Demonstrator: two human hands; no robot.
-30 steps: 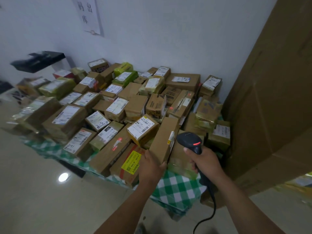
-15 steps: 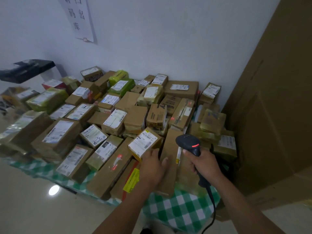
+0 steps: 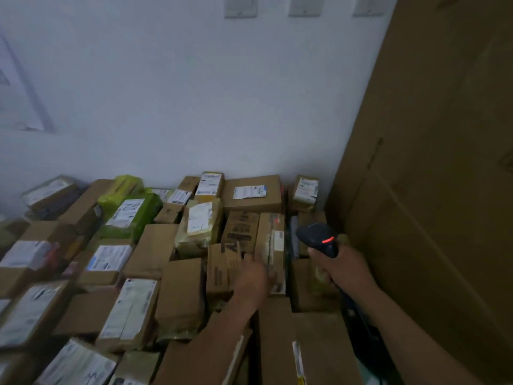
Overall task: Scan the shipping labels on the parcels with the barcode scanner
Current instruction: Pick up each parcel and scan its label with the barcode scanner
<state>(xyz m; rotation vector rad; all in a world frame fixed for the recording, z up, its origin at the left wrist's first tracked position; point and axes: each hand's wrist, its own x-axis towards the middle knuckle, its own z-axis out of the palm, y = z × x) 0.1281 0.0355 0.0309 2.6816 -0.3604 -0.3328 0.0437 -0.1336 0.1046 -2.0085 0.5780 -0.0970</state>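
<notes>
Many cardboard parcels with white shipping labels are packed tightly together, among them a green-wrapped parcel point(image 3: 133, 215) and a wide box point(image 3: 251, 194) at the wall. My right hand point(image 3: 342, 269) grips the handle of the black barcode scanner point(image 3: 316, 237), whose red light glows; its head points left over the pile. My left hand point(image 3: 254, 276) reaches forward between a printed brown box point(image 3: 222, 270) and a narrow upright box point(image 3: 273, 240). Its blurred fingers lie against the narrow box. The whole view is motion-blurred.
A huge cardboard carton point(image 3: 430, 190) walls off the right side, close to my right hand. The white wall point(image 3: 194, 107) stands right behind the parcels, with a paper sheet point(image 3: 16, 101) on it at the left. The scanner cable point(image 3: 361, 323) runs down under my right forearm.
My view has moved closer and up toward the wall. My left hand left the front parcels and moved forward to the boxes in the middle. The scanner moved forward and right.
</notes>
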